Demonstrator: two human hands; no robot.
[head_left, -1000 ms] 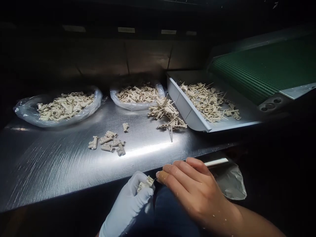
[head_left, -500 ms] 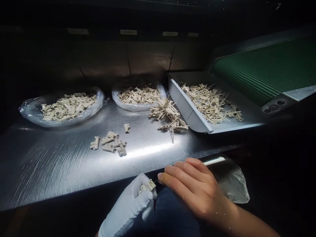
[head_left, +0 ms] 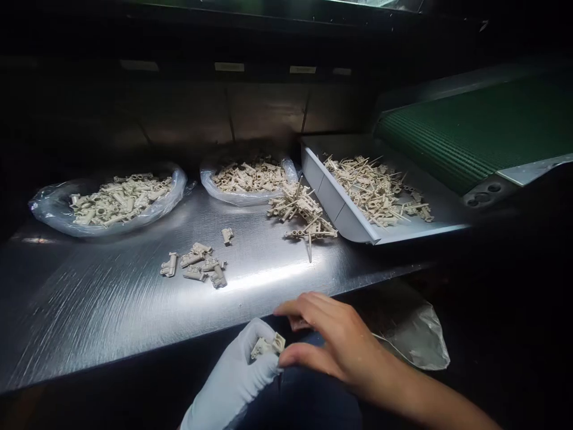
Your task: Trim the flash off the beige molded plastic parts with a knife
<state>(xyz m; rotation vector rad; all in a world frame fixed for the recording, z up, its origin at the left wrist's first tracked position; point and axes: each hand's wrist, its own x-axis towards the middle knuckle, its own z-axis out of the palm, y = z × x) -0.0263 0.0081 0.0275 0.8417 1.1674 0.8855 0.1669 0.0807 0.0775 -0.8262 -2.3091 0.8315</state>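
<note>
My left hand [head_left: 237, 370], in a white glove, is closed around a beige plastic molded part [head_left: 267, 346], whose tubular end points right. Just right of it is my bare right hand [head_left: 338, 340], its thumb at the part's end and its index finger arched above, apart from the thumb. The other right fingers are curled and partly hidden. Beyond the hands, several loose beige parts [head_left: 196, 257] lie on the metal table [head_left: 134, 316].
Two clear plastic bags, the left bag [head_left: 49, 206] and the middle bag [head_left: 224, 196], hold beige parts. A heap of parts with sprues [head_left: 298, 206] leans by a grey tray [head_left: 340, 203] of more. A green conveyor [head_left: 470, 131] slopes in at right; a plastic bag [head_left: 421, 334] hangs below the table edge.
My right hand has turned and moved left to the part, with thumb and index finger now spread. The left hand keeps hold of the part. The view has shifted slightly.
</note>
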